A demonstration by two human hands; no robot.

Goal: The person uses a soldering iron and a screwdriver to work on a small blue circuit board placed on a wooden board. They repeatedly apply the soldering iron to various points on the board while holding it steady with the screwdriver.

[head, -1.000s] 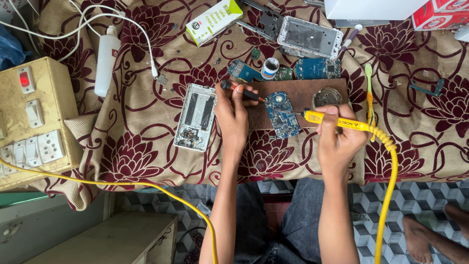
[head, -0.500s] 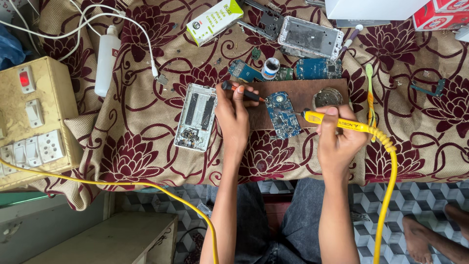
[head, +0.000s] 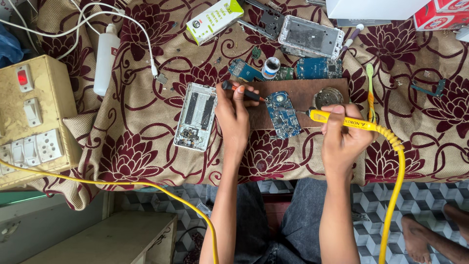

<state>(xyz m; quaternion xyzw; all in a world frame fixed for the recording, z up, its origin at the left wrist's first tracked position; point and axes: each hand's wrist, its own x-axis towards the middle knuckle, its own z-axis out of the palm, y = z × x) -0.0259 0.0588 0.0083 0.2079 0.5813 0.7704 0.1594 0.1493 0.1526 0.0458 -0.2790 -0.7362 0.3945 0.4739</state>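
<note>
Your right hand (head: 342,139) grips the yellow soldering iron (head: 342,120), its tip at the blue circuit board (head: 283,115) lying on the brown wooden block (head: 303,93). Your left hand (head: 234,115) pinches a small screwdriver (head: 242,90) toward the board's top edge. The board lies bare, apart from the opened phone shell (head: 195,116), so reassembly looks undone.

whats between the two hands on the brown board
In the head view, a blue circuit board lies on the brown board between left hand and right hand.

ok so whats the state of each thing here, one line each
left hand: gripping a screwdriver
screwdriver: tip on the blue circuit board
blue circuit board: bare, flat on the wooden board
right hand: gripping the soldering iron
soldering iron: tip at the board's right edge
phone frame: opened, insides showing
switch box: red light lit
white bottle: lying down
</note>
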